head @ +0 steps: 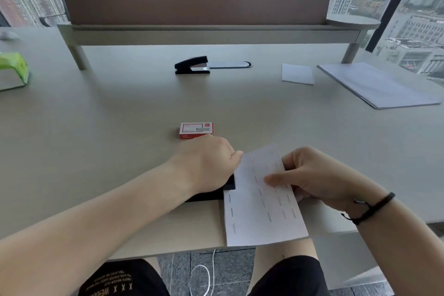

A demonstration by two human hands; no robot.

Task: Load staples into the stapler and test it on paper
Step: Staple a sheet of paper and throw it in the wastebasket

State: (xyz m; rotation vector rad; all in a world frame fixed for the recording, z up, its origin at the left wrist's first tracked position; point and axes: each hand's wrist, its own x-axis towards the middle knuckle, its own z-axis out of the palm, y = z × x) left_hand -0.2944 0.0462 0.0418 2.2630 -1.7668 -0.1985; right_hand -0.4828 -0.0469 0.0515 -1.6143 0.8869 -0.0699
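Near the desk edge, left hand point(206, 163) presses the stapler point(211, 193); right fingers point(276, 179) pinch the paper point(259, 211).

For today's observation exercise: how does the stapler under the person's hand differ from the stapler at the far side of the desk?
1. The near stapler is pressed under the left hand; the far stapler lies untouched.
2. The near stapler is mostly hidden by the hand and the stapled sheet; the far stapler shows in full side view.
3. The near stapler meets the sheet's edge; the far stapler has no paper at it.

Both are black and sit on the desk.
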